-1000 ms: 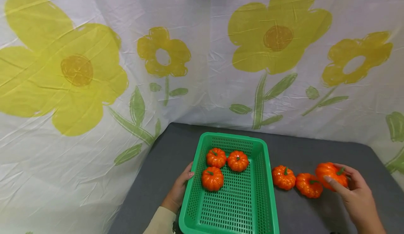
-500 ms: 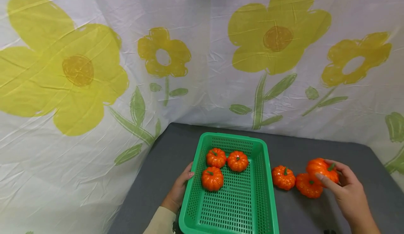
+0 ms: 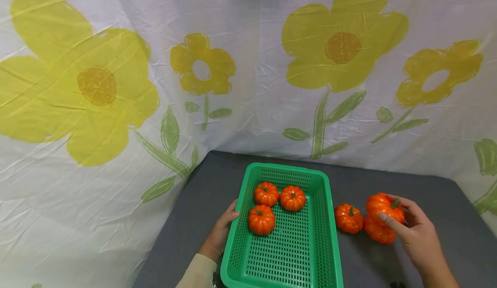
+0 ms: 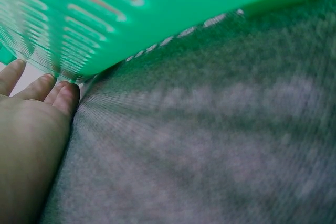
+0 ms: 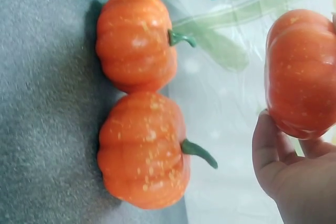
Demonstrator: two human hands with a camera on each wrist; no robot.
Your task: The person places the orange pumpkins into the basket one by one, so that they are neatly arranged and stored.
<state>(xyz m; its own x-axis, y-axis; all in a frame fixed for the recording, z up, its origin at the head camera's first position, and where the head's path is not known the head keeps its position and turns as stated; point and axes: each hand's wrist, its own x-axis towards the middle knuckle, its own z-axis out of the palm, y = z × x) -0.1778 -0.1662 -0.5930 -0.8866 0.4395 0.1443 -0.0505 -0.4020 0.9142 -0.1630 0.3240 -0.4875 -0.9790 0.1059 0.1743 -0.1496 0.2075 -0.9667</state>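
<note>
My right hand [image 3: 417,232] holds an orange toy pumpkin [image 3: 382,208] with a green stem, thumb on the near side. In the right wrist view the held pumpkin [image 5: 303,74] is off the table. It overlaps a second pumpkin [image 3: 378,232] in the head view. A third pumpkin [image 3: 348,219] sits beside that one, next to the green basket [image 3: 335,245]. My left hand [image 3: 220,232] holds the basket's left rim, thumb at the edge. Its fingers [image 4: 39,85] touch the outer wall in the left wrist view. Inside the basket, 3 pumpkins [image 3: 261,220] sit towards the back left.
The dark grey table [image 3: 369,182] carries everything. Behind it and to the left hangs a white sheet [image 3: 248,119] printed with yellow flowers. The two loose pumpkins [image 5: 144,150] stand touching on the table to the right of the basket.
My right hand has moved left with the pumpkin, which now covers more of the pumpkin on the table. The left hand and basket have stayed put.
</note>
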